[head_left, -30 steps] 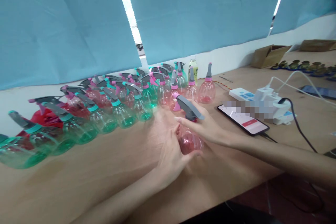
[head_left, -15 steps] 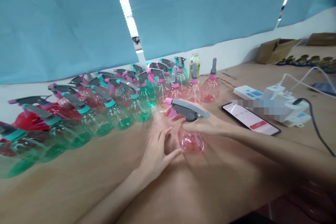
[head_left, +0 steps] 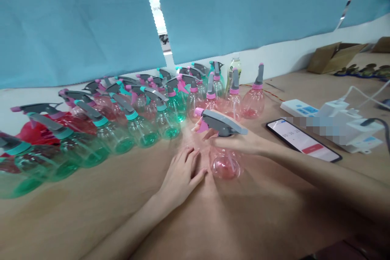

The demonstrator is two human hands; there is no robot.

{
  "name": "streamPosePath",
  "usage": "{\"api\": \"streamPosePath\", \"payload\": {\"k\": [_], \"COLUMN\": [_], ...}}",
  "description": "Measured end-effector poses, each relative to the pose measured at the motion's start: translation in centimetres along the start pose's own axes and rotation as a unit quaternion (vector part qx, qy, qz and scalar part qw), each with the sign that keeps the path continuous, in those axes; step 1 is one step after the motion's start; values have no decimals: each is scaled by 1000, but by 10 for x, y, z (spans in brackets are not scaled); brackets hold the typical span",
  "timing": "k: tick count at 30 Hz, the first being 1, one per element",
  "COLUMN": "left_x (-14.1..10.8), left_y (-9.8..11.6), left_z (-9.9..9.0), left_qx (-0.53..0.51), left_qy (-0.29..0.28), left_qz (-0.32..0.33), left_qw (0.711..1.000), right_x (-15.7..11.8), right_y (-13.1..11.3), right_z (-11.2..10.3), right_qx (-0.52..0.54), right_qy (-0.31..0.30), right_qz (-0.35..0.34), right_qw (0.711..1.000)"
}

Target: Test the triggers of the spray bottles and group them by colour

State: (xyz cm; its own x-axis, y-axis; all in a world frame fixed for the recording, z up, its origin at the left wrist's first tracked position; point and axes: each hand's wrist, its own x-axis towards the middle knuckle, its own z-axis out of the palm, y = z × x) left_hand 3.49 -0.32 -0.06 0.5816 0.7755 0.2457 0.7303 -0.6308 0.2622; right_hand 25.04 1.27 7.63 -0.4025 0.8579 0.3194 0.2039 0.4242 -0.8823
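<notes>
A clear pink spray bottle (head_left: 227, 165) with a grey-and-pink trigger head stands upright on the wooden table (head_left: 195, 219). Around its neck, just beneath the head, my right hand (head_left: 234, 143) is closed, with fingers toward the pink trigger. My left hand (head_left: 181, 176) lies palm down on the table, left of this bottle and apart from it, fingers spread a little and holding nothing. Beyond my hands, pink-collared spray bottles (head_left: 253, 103) stand close together. Green spray bottles (head_left: 146, 132) with turquoise collars form a row on the left.
A phone (head_left: 304, 140) showing a timer lies right of my right forearm. Behind it are a white power strip (head_left: 300, 107) with plugs and cables. A yellowish drink bottle (head_left: 234, 73) stands by the wall, a cardboard box (head_left: 333, 59) farther right. Red plastic (head_left: 30, 132) lies among the left bottles.
My left hand has drawn slightly away from the held bottle and now rests flatter on the table. My right hand keeps its hold. The view has shifted a little left.
</notes>
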Motion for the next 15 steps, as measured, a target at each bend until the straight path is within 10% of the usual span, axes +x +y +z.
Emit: {"api": "streamPosePath", "payload": {"k": [15], "left_x": [1], "left_y": [3], "left_z": [1], "left_qx": [1], "left_qy": [3], "left_qz": [-1], "left_qw": [1000], "right_x": [5], "right_y": [8], "right_z": [4], "right_qx": [33], "right_qy": [11], "right_qz": [-23], "right_qw": [999]}}
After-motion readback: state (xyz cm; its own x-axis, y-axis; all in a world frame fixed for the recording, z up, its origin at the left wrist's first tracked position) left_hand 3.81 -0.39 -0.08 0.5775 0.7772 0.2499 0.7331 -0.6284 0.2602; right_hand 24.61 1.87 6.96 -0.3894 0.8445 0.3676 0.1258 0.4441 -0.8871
